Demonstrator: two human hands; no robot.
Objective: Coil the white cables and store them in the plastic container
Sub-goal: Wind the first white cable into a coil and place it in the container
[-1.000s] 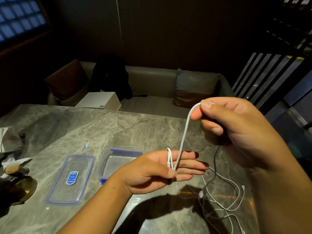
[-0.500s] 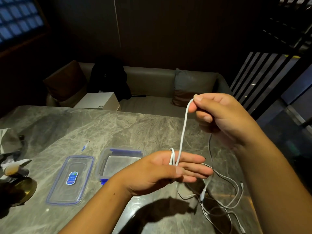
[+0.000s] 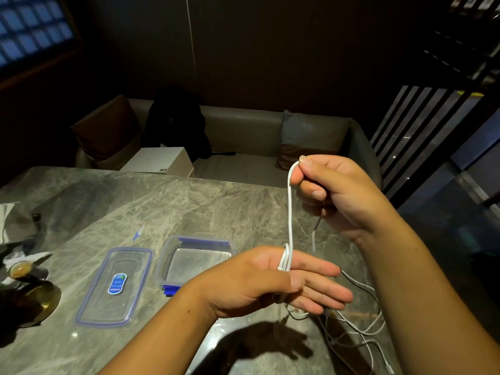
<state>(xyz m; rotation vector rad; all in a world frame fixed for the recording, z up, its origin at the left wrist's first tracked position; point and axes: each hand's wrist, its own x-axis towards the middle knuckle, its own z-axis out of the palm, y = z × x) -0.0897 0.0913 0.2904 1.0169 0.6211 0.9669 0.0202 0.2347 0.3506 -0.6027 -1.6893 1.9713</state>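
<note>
A white cable [image 3: 290,212] runs up taut from my left hand [image 3: 273,282] to my right hand [image 3: 338,193]. A couple of turns of it are wrapped around my left fingers, which are stretched out flat, palm facing right. My right hand pinches the cable between thumb and forefinger, above and to the right of the left. More white cables [image 3: 362,328] lie loose and tangled on the table below my hands. The clear plastic container [image 3: 167,261] with blue clips stands open on the table left of my left hand.
The container's clear lid [image 3: 115,286] with a blue sticker lies flat to the left. A brass dish [image 3: 38,299] and crumpled paper [image 3: 13,220] sit at the left edge of the marble table [image 3: 189,207]. Behind are a bench, cushions and a white box [image 3: 159,161].
My right hand has moved down and left a little with the cable still pinched. My left hand has stayed in place with the cable turns around its fingers.
</note>
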